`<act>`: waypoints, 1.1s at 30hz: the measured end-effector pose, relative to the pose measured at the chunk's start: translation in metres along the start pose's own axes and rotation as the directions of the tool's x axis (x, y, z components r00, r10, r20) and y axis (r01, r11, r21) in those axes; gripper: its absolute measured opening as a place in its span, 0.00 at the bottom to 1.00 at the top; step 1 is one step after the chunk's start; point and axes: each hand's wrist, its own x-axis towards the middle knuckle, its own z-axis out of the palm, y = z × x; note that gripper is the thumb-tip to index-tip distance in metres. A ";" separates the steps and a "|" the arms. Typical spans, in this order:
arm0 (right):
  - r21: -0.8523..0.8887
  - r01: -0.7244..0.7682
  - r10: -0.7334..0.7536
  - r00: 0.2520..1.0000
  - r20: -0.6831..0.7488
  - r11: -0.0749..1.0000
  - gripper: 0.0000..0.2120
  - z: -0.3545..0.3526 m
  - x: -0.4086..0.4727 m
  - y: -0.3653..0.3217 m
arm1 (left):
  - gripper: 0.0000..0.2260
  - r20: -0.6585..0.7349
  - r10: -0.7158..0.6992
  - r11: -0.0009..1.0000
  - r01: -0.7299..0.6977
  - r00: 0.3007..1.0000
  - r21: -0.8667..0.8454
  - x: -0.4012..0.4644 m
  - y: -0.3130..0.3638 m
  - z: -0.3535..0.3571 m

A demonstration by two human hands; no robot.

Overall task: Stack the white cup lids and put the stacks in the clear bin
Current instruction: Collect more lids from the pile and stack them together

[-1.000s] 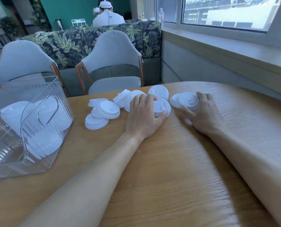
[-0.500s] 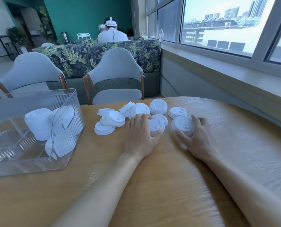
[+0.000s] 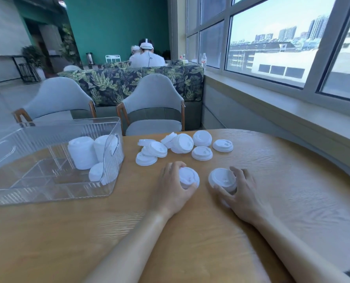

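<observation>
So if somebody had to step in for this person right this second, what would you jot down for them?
Left hand: grips a small stack of lids on the wooden table.
Right hand: grips a second lid stack, just beside the first.
Clear bin: on the table's left side, already holding several finished stacks.
Loose lids: about nine scattered past the hands, some overlapping.
Done: a few stacks binned.
Left: probably join the two held stacks, bin them, then stack and bin the loose lids.
</observation>
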 end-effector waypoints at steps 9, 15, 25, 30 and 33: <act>0.059 0.042 -0.044 0.998 0.037 0.997 0.45 0.002 -0.033 -0.010 | 0.28 0.109 -0.152 0.965 0.171 0.982 -0.200 -0.031 -0.002 -0.025; 0.034 0.077 -0.078 0.996 0.048 0.996 0.43 -0.001 -0.048 -0.018 | 0.30 0.137 -0.159 0.967 0.183 0.978 -0.178 -0.042 -0.005 -0.034; -0.024 0.093 -0.092 0.994 0.057 0.995 0.40 -0.002 -0.051 -0.018 | 0.35 0.183 -0.181 0.978 0.197 0.966 -0.074 -0.049 0.000 -0.035; -0.034 0.103 -0.101 0.994 0.051 0.994 0.41 0.000 -0.050 -0.016 | 0.39 0.208 -0.147 0.988 0.153 0.967 -0.017 -0.050 0.002 -0.036; -0.030 0.110 -0.108 0.992 0.062 0.994 0.40 0.000 -0.050 -0.016 | 0.35 0.169 -0.113 0.989 0.095 0.979 0.112 -0.051 0.005 -0.036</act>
